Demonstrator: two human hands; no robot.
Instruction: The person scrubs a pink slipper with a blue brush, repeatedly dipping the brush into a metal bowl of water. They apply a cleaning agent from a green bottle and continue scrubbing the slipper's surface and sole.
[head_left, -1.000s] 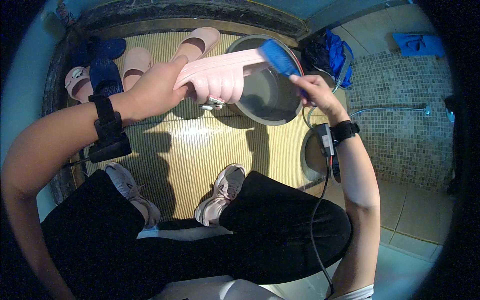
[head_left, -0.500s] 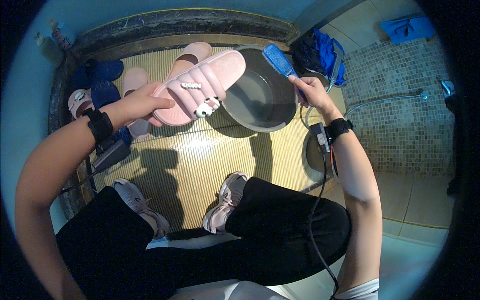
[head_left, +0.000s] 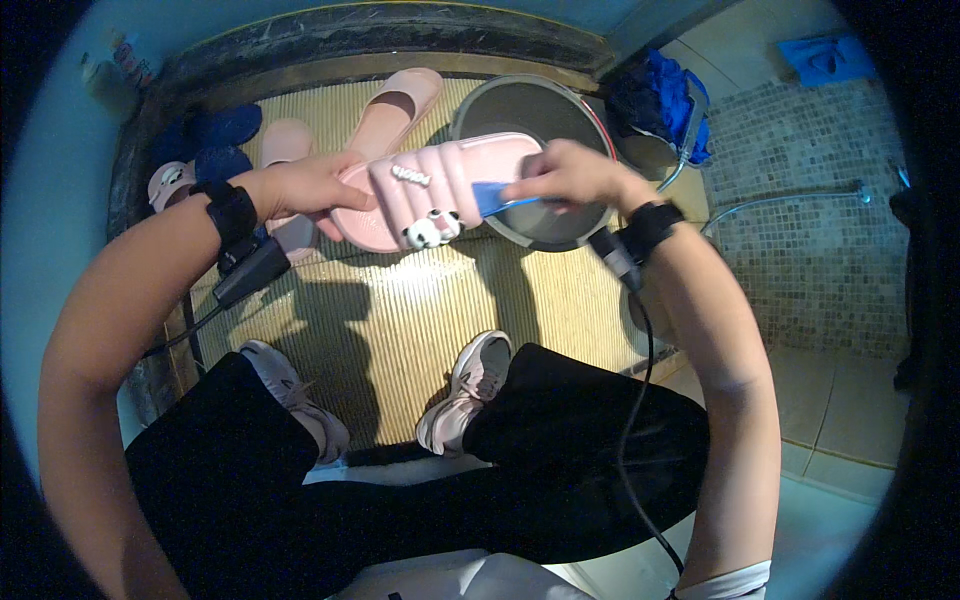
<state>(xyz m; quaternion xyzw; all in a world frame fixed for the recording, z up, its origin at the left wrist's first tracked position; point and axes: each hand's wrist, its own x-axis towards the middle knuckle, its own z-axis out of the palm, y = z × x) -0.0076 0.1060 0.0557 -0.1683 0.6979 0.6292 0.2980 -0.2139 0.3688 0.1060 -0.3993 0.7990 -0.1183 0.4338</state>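
Note:
My left hand (head_left: 318, 192) grips a pink slide slipper (head_left: 418, 182) by its toe end, thumb on top. The slipper has a ribbed strap with white raised letters and panda-face ornaments, and is held up over the mat with its heel end to the right. In my right hand (head_left: 580, 178), slightly blurred, is a blue scrub brush (head_left: 488, 197). Its head is against the slipper beside the strap, partly pushed toward the strap's opening; the bristles are hidden. Behind the slipper's heel stands a grey basin (head_left: 535, 105) with water in it.
Other pink slippers (head_left: 400, 105) and dark blue slippers (head_left: 225, 125) lie on the ribbed yellow mat (head_left: 420, 300) at the far left. A bucket with blue cloth (head_left: 668, 105) and a shower hose (head_left: 780, 198) are at the right. My shoes (head_left: 465, 395) rest on the mat.
My right hand has brought the brush left and down, from above the basin onto the slipper. My left hand has moved the slipper a little right and down, and tilted it flatter.

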